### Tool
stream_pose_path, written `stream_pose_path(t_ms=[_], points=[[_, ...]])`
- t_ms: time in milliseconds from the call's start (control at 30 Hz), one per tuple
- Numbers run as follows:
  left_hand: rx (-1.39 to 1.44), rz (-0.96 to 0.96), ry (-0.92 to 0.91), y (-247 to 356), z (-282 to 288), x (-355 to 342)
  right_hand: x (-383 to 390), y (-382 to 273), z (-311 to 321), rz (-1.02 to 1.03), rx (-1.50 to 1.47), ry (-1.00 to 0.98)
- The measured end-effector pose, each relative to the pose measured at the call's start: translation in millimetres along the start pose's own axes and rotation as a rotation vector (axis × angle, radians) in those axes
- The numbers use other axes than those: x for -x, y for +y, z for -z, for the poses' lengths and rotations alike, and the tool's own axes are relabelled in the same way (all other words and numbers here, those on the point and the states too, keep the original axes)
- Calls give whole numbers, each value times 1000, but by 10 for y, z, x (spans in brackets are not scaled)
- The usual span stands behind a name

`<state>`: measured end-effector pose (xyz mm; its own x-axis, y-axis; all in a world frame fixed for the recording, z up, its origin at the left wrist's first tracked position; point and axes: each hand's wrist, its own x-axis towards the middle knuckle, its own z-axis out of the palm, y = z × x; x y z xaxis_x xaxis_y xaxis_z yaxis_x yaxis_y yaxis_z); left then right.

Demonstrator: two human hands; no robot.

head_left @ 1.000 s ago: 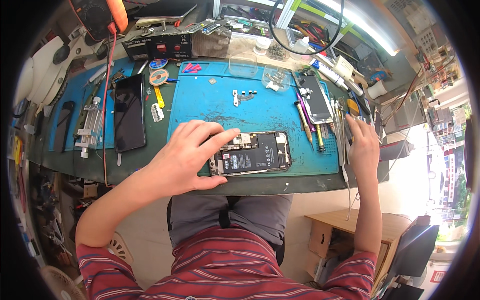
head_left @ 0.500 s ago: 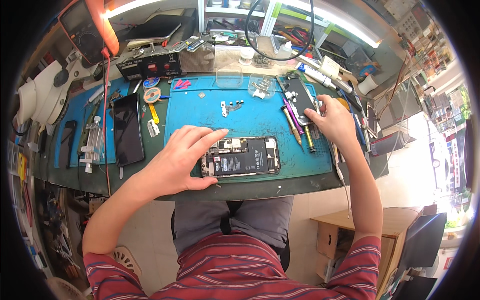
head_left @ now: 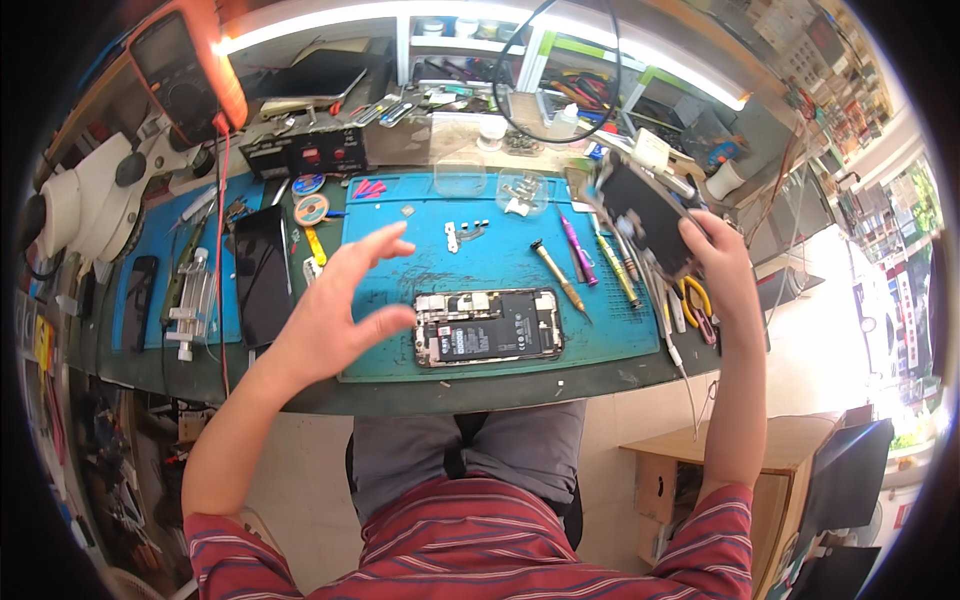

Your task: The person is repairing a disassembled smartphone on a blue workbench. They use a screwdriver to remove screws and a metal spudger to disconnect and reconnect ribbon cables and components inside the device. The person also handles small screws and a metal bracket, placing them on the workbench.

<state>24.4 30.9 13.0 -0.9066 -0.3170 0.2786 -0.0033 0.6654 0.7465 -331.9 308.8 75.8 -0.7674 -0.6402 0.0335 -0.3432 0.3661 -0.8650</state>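
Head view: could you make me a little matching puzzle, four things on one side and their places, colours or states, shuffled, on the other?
1. Opened phone
2. Dark panel
3. Left hand
4. Multimeter

A. Empty, open
B. Dark front, orange casing
C. Lying on the blue mat
D. Held in the right hand

Pairs: 1-C, 2-D, 3-A, 4-B

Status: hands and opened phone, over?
Left hand open, empty. Right hand holding dark rectangular screen panel. Opened black-framed phone flat on blue mat; tan-handled pointed tool beside it.

The opened phone point(head_left: 490, 328) lies on the blue mat point(head_left: 610, 342), the dark panel point(head_left: 650, 212) held tilted.
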Motion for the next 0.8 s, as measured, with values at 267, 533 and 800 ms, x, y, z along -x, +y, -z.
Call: stream_pose_path(t_ms=[267, 533, 800], points=[[916, 100, -234, 68, -203, -409, 329, -508, -736, 311, 33, -421], [1035, 243, -98, -179, -122, -451, 50, -468, -1162, 320, -130, -312], [911, 282, 7, -319, -108, -355, 434, 48, -1137, 546, 613, -60]])
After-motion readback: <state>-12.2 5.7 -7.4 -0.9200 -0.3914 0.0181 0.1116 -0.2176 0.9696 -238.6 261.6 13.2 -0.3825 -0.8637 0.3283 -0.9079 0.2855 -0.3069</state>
